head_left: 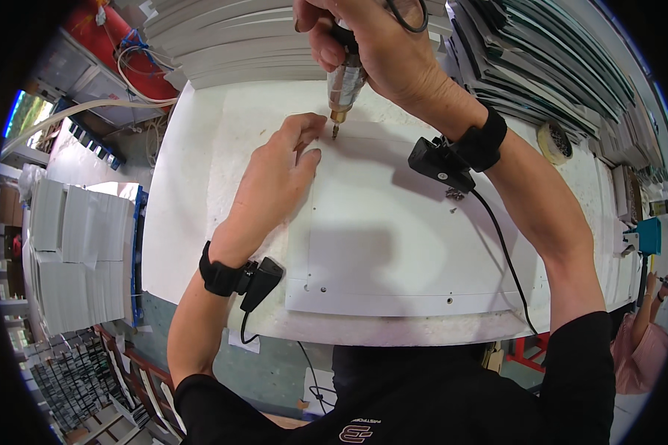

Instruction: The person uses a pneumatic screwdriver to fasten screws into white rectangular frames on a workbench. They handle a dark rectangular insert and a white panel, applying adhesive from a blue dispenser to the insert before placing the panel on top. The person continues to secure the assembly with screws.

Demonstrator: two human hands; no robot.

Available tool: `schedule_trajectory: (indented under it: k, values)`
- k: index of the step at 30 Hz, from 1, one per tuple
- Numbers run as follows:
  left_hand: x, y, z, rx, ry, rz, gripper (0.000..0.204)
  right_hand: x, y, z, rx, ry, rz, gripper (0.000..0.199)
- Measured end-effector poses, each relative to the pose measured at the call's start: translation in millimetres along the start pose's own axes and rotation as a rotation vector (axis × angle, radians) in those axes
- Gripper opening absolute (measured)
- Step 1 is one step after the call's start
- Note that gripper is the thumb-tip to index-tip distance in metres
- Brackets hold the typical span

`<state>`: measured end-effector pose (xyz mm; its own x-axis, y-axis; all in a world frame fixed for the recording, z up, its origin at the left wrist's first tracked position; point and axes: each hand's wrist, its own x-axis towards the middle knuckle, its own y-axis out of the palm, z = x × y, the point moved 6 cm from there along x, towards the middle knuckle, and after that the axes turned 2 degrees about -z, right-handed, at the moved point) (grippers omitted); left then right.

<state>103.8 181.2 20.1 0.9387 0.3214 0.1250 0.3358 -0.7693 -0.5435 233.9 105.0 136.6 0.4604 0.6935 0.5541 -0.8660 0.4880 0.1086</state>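
Note:
My right hand (364, 37) is wrapped round an electric-looking screwdriver (345, 85), held nearly upright at the far side of the table. Its brass-coloured chuck and thin bit point down at the far left part of a white panel (408, 245). Just left of the bit, my left hand (278, 167) rests along the panel's left edge, thumb and fingers apart and bent, with nothing visible between them. A small pile of screws (454, 194) lies on the panel below my right wrist. Several small holes show along the panel's near edge.
The panel lies on a white worktable (178, 222). Stacked pale boards (237, 44) stand behind it, and dark-edged sheets (542, 67) rise at the far right. A round tub (554, 142) sits at the right. Left of the table is a board stack (82, 252). Another person (642, 341) is at far right.

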Motion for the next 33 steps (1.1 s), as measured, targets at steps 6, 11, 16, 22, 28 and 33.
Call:
schedule_trajectory:
  k: [6,11,16,22,28,33]
  values:
    - [-38.1,6.8,-21.8,0.651,0.268,0.113,0.047,0.0,4.5,1.1,-0.002,-0.012,0.118,0.028]
    - [-40.0,9.9,-27.4,0.725,0.320,0.107,0.048,-3.6,10.7,2.6,-0.030,0.036,0.143,0.028]
    - [-40.9,11.7,-29.0,0.744,0.327,0.094,0.049,-9.1,17.7,-13.4,0.054,0.035,0.219,0.024]
    - [-38.5,15.9,-34.3,0.739,0.315,0.087,0.047,-3.8,16.2,1.0,0.018,-0.021,0.203,0.025]
    - [-33.6,22.1,-51.7,0.690,0.308,0.069,0.035,-38.3,-32.1,102.4,-0.179,-0.127,-0.004,0.036]
    - [-24.1,74.8,-95.6,0.357,0.265,0.112,0.022,-91.5,-96.2,136.6,-0.025,0.067,-0.135,0.038]
